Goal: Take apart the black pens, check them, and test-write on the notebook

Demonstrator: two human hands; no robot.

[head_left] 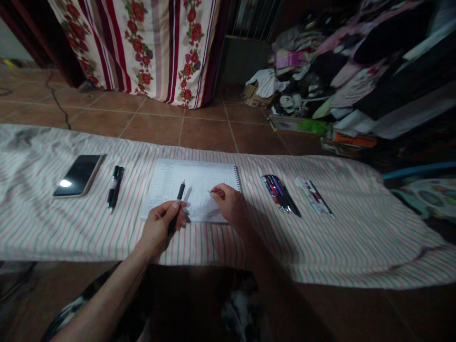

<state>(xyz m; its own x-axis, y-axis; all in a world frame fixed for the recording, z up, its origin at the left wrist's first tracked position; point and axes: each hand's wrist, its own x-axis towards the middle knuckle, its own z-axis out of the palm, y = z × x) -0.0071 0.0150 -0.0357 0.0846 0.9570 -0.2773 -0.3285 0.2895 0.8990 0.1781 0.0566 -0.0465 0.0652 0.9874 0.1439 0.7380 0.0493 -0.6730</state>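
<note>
My left hand (161, 222) is closed around a black pen (181, 191), which is held tilted with its thin tip pointing up. Over the spiral notebook (197, 173), my right hand (230, 202) makes a pinch. A tiny piece (209, 191) pokes out from its fingertips, too small for me to name. The notebook lies open at a white page with faint print along its left side and its coil on the right. Both hands are above the notebook's lower half, apart from each other.
A striped cloth (342, 251) covers the low surface. Left of the notebook lie a phone (79, 175) and two dark pens (114, 189). To the right are a group of pens (281, 194) and several lighter pens (315, 197). Piled clothes (320, 61) stand behind.
</note>
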